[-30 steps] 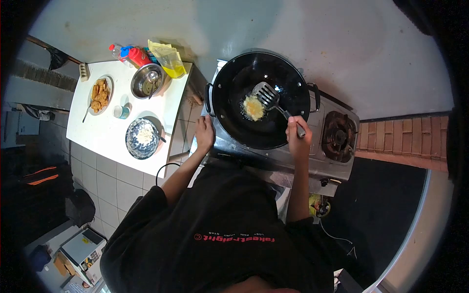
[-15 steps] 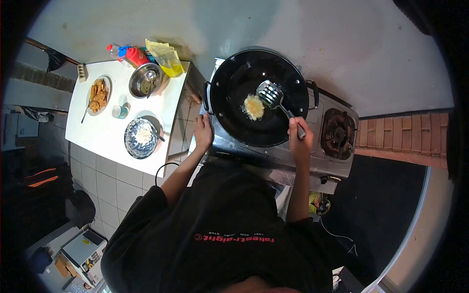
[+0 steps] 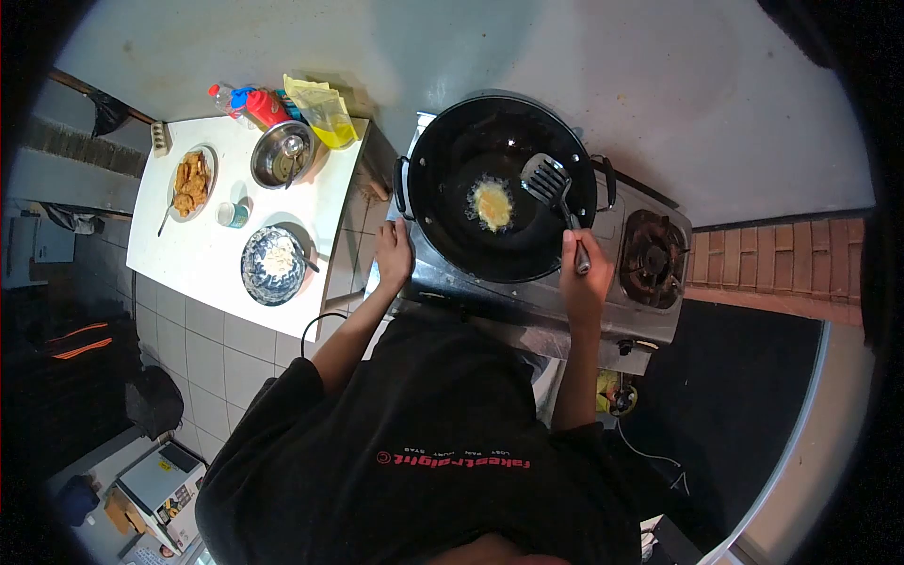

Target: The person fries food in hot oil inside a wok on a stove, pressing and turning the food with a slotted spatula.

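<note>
My right hand (image 3: 585,268) is wrapped round the handle of a slotted spatula (image 3: 547,182), whose head is over the right side of a black wok (image 3: 452,226). Bubbling in the oil near the wok's middle is a yellowish piece of food (image 3: 492,204), apart from the spatula. My left hand (image 3: 394,254) rests at the stove's left front edge, just below the wok's left handle, holding nothing, its fingers extended. The wok sits on the left part of a metal stove (image 3: 610,311).
Left of the stove, a white table (image 3: 202,268) holds a plate of fried food (image 3: 192,184), a metal bowl (image 3: 282,155), a patterned bowl (image 3: 273,266), a cup (image 3: 232,216), a yellow pouch (image 3: 322,111) and bottles. A bare burner (image 3: 652,259) is at right.
The spatula in my right hand has moved right, away from the food. My left hand has stayed at the stove's edge.
</note>
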Demonstrator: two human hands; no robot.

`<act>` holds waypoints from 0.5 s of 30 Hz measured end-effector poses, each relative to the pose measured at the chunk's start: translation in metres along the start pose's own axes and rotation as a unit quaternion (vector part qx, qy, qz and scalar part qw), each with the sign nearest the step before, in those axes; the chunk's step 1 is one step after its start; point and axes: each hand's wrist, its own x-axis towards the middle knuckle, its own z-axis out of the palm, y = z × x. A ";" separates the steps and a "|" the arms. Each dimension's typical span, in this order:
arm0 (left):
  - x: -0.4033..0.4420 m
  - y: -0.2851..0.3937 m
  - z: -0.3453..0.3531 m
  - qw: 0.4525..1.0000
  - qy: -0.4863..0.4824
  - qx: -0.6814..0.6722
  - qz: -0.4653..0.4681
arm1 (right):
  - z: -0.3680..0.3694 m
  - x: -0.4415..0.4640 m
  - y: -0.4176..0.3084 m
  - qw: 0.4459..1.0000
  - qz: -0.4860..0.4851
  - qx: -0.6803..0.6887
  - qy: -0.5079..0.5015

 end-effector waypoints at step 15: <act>-0.003 0.017 -0.007 0.999 0.006 -0.047 -0.018 | 0.017 -0.005 0.001 0.997 -0.041 -0.054 -0.027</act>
